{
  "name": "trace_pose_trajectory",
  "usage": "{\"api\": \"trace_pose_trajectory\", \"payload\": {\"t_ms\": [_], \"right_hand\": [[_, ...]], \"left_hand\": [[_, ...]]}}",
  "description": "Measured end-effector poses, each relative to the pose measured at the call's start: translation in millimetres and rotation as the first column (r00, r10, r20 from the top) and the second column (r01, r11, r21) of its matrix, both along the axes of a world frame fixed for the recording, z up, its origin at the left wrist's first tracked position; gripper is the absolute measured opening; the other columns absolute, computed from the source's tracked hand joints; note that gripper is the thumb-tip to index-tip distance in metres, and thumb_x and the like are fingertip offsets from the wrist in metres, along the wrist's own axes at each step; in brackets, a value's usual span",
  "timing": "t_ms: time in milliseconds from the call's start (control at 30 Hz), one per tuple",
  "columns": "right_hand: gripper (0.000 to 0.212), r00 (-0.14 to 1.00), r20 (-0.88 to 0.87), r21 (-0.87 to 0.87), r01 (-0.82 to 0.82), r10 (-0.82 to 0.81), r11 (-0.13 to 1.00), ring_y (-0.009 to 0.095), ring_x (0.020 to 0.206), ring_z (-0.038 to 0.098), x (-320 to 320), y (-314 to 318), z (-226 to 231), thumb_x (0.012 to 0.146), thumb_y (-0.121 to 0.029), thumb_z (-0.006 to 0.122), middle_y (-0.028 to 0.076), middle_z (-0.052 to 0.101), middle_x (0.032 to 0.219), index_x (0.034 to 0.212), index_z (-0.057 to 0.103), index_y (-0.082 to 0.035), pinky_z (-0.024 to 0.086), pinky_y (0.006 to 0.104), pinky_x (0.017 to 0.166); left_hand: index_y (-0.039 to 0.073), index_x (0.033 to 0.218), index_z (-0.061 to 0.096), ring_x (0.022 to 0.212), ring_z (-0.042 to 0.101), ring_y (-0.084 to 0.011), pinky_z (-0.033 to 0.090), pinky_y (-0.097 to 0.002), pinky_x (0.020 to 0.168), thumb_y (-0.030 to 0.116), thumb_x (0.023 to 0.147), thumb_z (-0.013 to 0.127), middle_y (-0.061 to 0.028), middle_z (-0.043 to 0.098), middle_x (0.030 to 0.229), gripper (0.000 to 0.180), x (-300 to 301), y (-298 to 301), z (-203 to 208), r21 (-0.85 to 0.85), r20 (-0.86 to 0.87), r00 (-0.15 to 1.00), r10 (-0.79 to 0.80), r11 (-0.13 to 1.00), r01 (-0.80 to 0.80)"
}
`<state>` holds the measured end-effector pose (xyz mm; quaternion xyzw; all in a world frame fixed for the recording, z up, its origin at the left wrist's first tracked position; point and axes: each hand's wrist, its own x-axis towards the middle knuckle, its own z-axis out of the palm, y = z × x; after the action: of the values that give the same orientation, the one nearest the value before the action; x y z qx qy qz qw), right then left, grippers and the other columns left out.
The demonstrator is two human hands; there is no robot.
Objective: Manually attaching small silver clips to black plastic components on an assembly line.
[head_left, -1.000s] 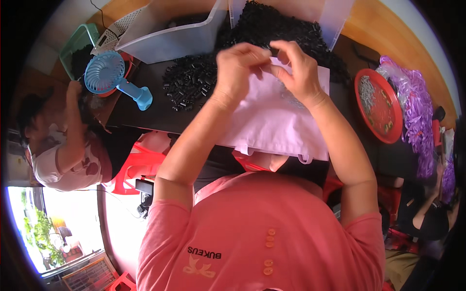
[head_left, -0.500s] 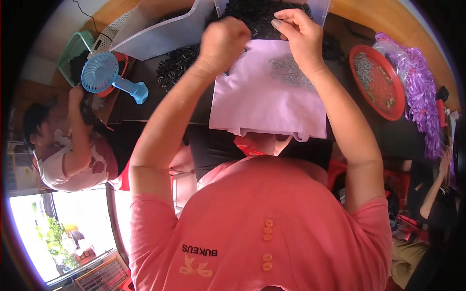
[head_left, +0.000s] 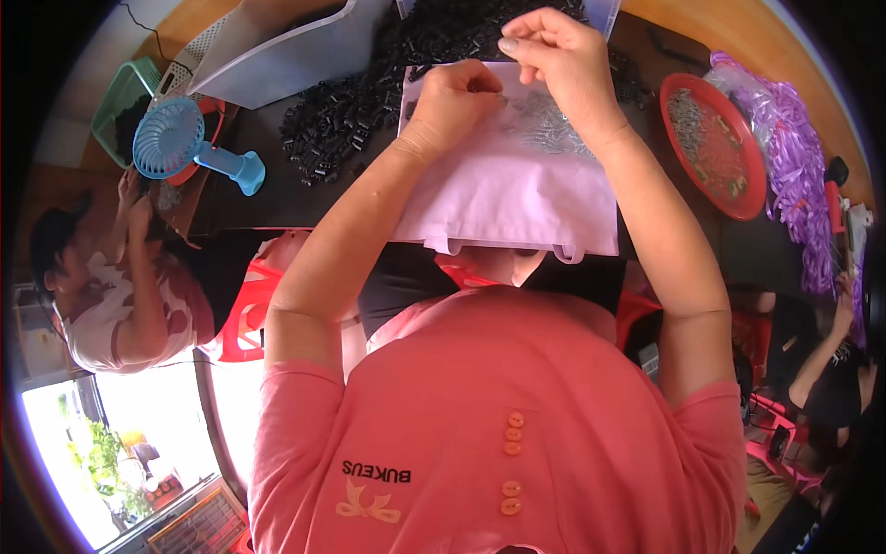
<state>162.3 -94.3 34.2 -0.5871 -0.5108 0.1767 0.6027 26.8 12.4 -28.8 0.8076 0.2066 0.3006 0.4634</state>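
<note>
Quick count from where I'm standing: two hands at work, the left hand [head_left: 452,97] and right hand [head_left: 558,55], over one pale pink cloth [head_left: 517,194]. One blue handheld fan [head_left: 175,143] far left, one green basket [head_left: 120,102] beside it, one red round tray [head_left: 715,148] on the right, one bunch of purple ribbon [head_left: 794,157] past that. The small black pieces [head_left: 341,129] and tiny metal bits [head_left: 549,120]? Way too many to count. Two other people nearby.
</note>
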Motion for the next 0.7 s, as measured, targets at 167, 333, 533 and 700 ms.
{"api": "trace_pose_trajectory", "payload": {"t_ms": [167,333,533,700], "right_hand": [[0.012,0.987,-0.158,-0.012,0.041,-0.043,0.999,0.006,0.054,0.053,18.7,-1.5,-25.5,0.082,-0.008,0.071,0.001,0.064,0.071,0.090,0.068,-0.001,0.041,0.0215,0.051],[0.011,0.985,-0.168,-0.025,0.037,-0.041,0.999,0.006,0.055,0.052,24.3,-1.9,-23.4,0.083,-0.009,0.071,0.000,0.063,0.071,0.091,0.068,-0.002,0.041,0.0207,0.052],[0.010,0.993,-0.114,-0.150,-0.057,0.040,0.987,0.005,0.057,0.051,14.7,-5.3,-21.2,0.085,-0.011,0.069,-0.001,0.061,0.071,0.090,0.067,-0.002,0.042,0.0214,0.052],[0.015,0.994,-0.008,-0.286,-0.108,0.110,0.952,0.007,0.057,0.051,10.3,-1.4,-27.9,0.089,-0.015,0.062,0.002,0.059,0.067,0.088,0.067,-0.001,0.042,0.0227,0.051]], "left_hand": [[0.000,0.089,0.070,0.059,0.053,-0.0056,0.042,-0.0207,0.051,0.003,0.073,0.075,-0.0013,0.065,0.072,0.017,-2.3,5.3,7.4,-0.208,0.024,0.999,0.038,0.977,-0.032],[0.000,0.088,0.071,0.066,0.059,-0.0093,0.049,-0.0247,0.062,0.004,0.071,0.076,-0.0040,0.068,0.076,0.018,-7.2,9.5,12.7,-0.212,-0.038,0.998,0.040,0.976,-0.048],[-0.003,0.091,0.068,0.061,0.056,-0.0083,0.043,-0.0212,0.051,-0.004,0.073,0.074,-0.0045,0.067,0.078,0.019,-8.2,2.9,23.8,-0.339,0.063,0.997,0.050,0.940,-0.026],[-0.003,0.094,0.067,0.066,0.059,-0.0080,0.044,-0.0211,0.053,-0.005,0.074,0.073,-0.0046,0.068,0.080,0.020,-9.0,-4.1,27.5,-0.315,0.130,0.989,0.072,0.949,-0.028]]}}
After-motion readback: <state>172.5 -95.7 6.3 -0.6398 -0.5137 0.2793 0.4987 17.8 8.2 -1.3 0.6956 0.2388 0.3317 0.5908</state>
